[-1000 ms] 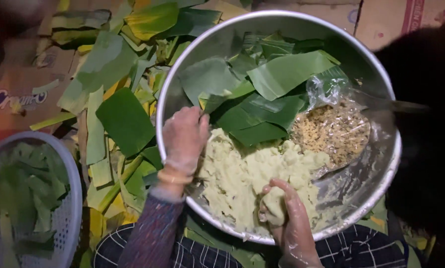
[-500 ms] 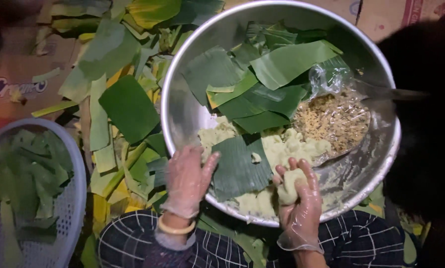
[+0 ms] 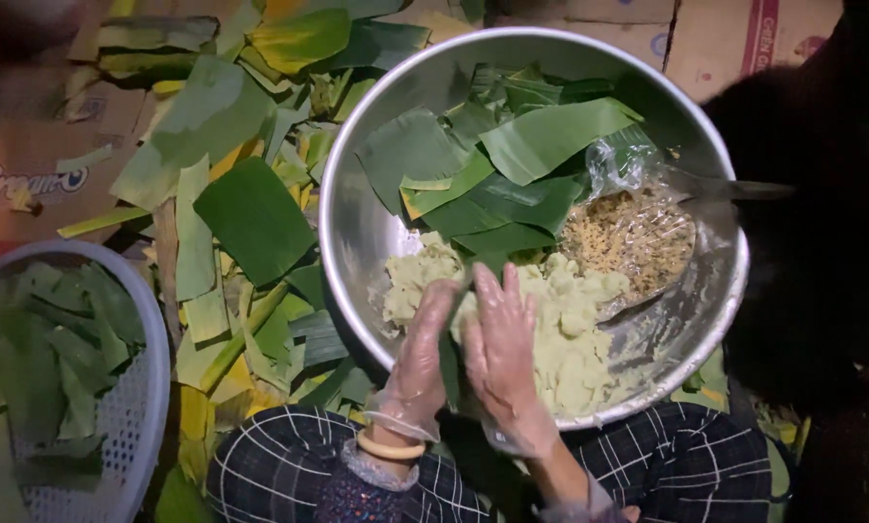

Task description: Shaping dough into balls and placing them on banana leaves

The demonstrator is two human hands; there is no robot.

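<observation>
Over the metal bowl (image 3: 357, 242), both hands' grip clasps a leaf (image 3: 451, 363): left hand (image 3: 423, 353); right hand (image 3: 500, 344)

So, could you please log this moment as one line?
left hand: pressed to right | right hand: over dough | steel bowl: leaves, filling bag

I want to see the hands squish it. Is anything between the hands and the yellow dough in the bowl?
Mostly just thin clear gloves. The left hand and right hand press together over the dough in the metal bowl, with a strip of green leaf showing between them. Nothing else blocks the way.
</observation>
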